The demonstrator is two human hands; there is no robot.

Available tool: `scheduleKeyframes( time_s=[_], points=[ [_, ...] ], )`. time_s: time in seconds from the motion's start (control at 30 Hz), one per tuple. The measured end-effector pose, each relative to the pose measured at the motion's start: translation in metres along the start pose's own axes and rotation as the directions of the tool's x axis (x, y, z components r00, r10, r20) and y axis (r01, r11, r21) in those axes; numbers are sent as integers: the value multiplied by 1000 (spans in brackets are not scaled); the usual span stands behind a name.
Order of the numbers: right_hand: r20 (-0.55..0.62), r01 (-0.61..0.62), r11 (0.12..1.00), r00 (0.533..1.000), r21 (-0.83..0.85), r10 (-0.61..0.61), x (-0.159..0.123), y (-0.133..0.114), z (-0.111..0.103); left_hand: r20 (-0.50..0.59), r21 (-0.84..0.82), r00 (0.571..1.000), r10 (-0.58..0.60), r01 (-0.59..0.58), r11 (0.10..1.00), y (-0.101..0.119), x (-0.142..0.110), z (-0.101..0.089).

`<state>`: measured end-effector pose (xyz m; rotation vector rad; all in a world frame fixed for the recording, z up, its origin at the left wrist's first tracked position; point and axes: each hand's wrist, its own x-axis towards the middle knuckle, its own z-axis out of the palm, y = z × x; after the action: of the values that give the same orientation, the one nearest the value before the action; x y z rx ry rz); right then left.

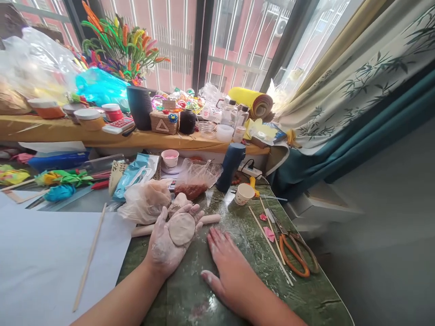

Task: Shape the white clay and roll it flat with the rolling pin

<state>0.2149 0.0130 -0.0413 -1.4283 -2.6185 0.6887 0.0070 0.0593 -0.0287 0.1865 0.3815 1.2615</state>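
My left hand (166,249) is turned palm up, dusted with white powder, and carries a flattened round of pale dough (182,229) on its palm. To the right, my right hand (226,260) is palm down just over or on the green tabletop, fingers stretched out and holding nothing. A rolling pin (211,219) lies behind my left hand, its middle hidden by that hand. Just beyond my left fingers sits a lump of dough (180,201). Beside it is a plastic bag (144,199) with pale dough-like stuff inside.
Orange-handled scissors (294,253) and thin wooden sticks (272,244) lie at the right. A paper cup (244,194) and dark blue bottle (231,167) stand behind. White paper (50,267) covers the left side. The windowsill (190,141) bears jars and craft supplies.
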Motion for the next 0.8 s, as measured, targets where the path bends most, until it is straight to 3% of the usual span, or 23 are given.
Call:
scheduleKeyframes(
  time_s=[0.07, 0.17, 0.23, 0.3, 0.33, 0.4, 0.47, 0.53, 0.57, 0.67, 0.73, 0.8],
  points=[
    [0, 47, 998, 999, 40, -47, 17, -21, -4, 96, -26, 995, -7, 10, 1000, 4, -2, -2],
    [-17, 244, 967, 970, 75, -243, 34, -53, 1, 207, -71, 978, -9, 24, 997, 12, -3, -6],
    [13, 390, 919, 920, 57, -391, 33, -59, 11, 215, -95, 977, -3, 24, 995, 16, -3, -8],
    [66, 473, 880, 878, 30, -474, 23, -47, 22, 188, -119, 982, 12, 11, 993, 18, -1, -10],
    [82, 471, 882, 878, 16, -471, 15, -37, 25, 168, -130, 986, 18, 4, 992, 18, -1, -10],
    [67, 360, 933, 931, 0, -360, 0, -11, 25, 120, -138, 992, 26, -10, 990, 17, -1, -8],
    [0, 139, 990, 990, -37, -139, -11, 10, 21, 59, -121, 998, 32, -24, 992, 16, -2, -4],
    [-68, -56, 996, 996, -73, 51, -15, 18, 20, -6, -87, 999, 38, -39, 995, 13, -2, 1],
    [-79, -81, 993, 994, -84, 75, -16, 17, 23, -36, -69, 999, 37, -40, 997, 12, -3, 3],
    [-6, 127, 989, 992, -76, -128, -18, 4, 42, -91, -16, 996, 7, -8, 1000, 7, -3, 8],
    [54, 280, 959, 959, -47, -278, -23, 1, 51, -106, 27, 994, -17, 20, 999, 4, -4, 8],
    [68, 292, 956, 955, -37, -289, -31, 10, 47, -113, 74, 993, -22, 31, 997, 1, -4, 9]
  ],
)
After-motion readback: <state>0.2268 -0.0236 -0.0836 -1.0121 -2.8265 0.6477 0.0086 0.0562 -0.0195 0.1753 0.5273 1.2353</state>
